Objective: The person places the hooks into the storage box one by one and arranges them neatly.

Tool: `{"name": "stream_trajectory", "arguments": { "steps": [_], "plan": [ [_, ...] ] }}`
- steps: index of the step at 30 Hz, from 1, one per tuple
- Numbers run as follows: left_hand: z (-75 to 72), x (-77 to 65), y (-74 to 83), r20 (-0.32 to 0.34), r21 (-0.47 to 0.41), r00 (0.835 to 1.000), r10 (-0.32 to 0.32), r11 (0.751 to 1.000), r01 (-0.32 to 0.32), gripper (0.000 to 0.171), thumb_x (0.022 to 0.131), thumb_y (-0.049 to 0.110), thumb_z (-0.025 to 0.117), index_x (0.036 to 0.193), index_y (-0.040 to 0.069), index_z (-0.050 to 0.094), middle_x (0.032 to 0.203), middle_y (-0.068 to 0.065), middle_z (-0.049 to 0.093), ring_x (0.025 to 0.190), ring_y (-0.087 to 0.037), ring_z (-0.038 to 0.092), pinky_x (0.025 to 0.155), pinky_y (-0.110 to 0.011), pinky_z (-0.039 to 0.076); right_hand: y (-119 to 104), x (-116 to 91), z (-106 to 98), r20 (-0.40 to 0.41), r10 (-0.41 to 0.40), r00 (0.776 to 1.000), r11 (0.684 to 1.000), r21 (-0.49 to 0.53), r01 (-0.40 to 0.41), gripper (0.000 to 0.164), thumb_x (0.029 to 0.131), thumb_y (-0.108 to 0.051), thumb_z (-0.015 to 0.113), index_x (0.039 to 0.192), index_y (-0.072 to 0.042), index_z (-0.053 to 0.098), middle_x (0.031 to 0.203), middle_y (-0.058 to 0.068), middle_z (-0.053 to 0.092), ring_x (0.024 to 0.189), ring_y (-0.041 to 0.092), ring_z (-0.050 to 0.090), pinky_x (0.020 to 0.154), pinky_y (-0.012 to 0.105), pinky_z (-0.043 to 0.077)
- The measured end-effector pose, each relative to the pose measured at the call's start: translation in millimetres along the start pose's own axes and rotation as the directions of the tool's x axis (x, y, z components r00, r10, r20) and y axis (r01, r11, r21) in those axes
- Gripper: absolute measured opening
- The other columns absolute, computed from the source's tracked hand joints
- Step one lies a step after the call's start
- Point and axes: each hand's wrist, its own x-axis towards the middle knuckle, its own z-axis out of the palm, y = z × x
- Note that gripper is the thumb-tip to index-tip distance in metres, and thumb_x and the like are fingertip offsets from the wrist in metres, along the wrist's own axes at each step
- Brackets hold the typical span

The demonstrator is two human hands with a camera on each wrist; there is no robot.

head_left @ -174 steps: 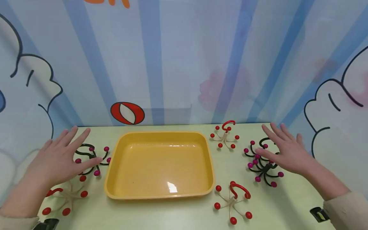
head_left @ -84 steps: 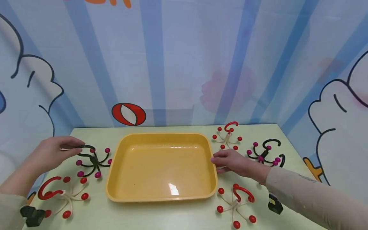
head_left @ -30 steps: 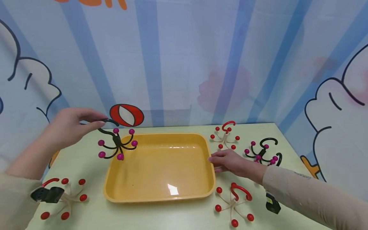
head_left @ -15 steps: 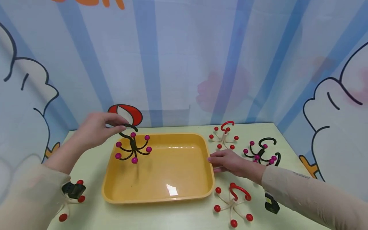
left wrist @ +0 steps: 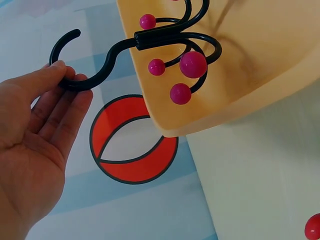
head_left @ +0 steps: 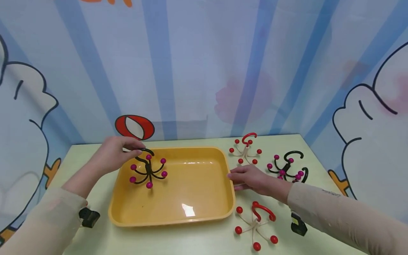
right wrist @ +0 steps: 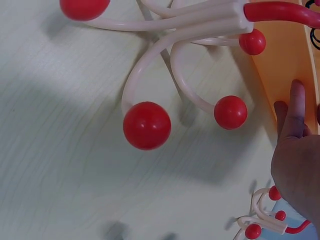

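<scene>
A black claw massager with magenta ball tips (head_left: 148, 169) hangs over the left part of the yellow tray (head_left: 191, 220). My left hand (head_left: 111, 156) pinches its hooked handle between thumb and fingers, plainest in the left wrist view, where the massager's black stem (left wrist: 120, 50) reaches over the tray wall (left wrist: 165, 120). Whether the balls touch the tray floor I cannot tell. At the tray's right edge my right hand (head_left: 255, 179) holds the rim, its fingers (right wrist: 295, 112) lying along the outer wall. The thumb's inner contact is mostly hidden.
To the tray's right lie a white massager with red balls (head_left: 256, 225), another like it (head_left: 246, 151) farther back, and overlapping black massagers (head_left: 287, 168) partly behind my right forearm. A red ball (left wrist: 313, 227) shows in the left wrist view. A printed cloth (head_left: 191, 71) backs the table.
My left hand took the black massager's handle at the tray's left, lifted it and carried it right over the tray, then lowered it slightly. My right hand came to the tray rim and stayed.
</scene>
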Motion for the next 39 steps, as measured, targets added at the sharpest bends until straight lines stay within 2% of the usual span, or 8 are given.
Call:
{"name": "stream_trajectory", "arguments": {
  "steps": [12, 24, 34, 39],
  "plan": [
    [11.6, 2.0, -9.9, 0.024, -0.008, 0.998, -0.05, 0.999, 0.05, 0.018, 0.091, 0.016, 0.068, 0.108, 0.018, 0.072, 0.103, -0.003, 0.071, 0.098, -0.026, 0.067, 0.077, -0.041, 0.059, -1, 0, 2, -0.013, 0.002, 1.0, 1.0, 0.001, -0.002, 0.045, 0.093, -0.028, 0.064, 0.129, -0.002, 0.059, 0.118, 0.014, 0.066, 0.102, 0.027, 0.067, 0.081, 0.033, 0.058],
    [16.1, -0.6, -15.4, -0.002, -0.016, 0.999, -0.04, 0.999, 0.04, 0.021, 0.09, 0.017, 0.068, 0.112, 0.017, 0.071, 0.104, -0.004, 0.071, 0.098, -0.027, 0.067, 0.076, -0.041, 0.059, 0, 0, 2, -0.019, 0.002, 1.0, 1.0, 0.014, -0.002, 0.046, 0.093, -0.029, 0.063, 0.129, -0.001, 0.059, 0.119, 0.015, 0.066, 0.101, 0.027, 0.068, 0.08, 0.033, 0.058],
    [3.9, -10.6, -17.4, 0.031, -0.02, 0.999, -0.038, 0.999, 0.039, 0.039, 0.09, 0.02, 0.069, 0.128, 0.015, 0.063, 0.119, -0.008, 0.067, 0.109, -0.028, 0.063, 0.086, -0.045, 0.056, -1, 1, 2, -0.016, 0.008, 1.0, 1.0, 0.01, -0.008, 0.046, 0.093, -0.029, 0.064, 0.129, -0.001, 0.059, 0.119, 0.014, 0.066, 0.102, 0.027, 0.067, 0.08, 0.033, 0.058],
    [-9.2, -21.2, -13.9, 0.061, 0.026, 0.996, -0.062, 0.998, 0.061, 0.046, 0.089, 0.028, 0.071, 0.132, 0.016, 0.06, 0.125, -0.01, 0.063, 0.113, -0.031, 0.06, 0.088, -0.047, 0.055, 0, 1, 2, -0.017, 0.011, 1.0, 1.0, 0.014, -0.011, 0.045, 0.093, -0.029, 0.064, 0.128, -0.002, 0.06, 0.118, 0.013, 0.066, 0.1, 0.026, 0.068, 0.081, 0.033, 0.058]
  ]
}}
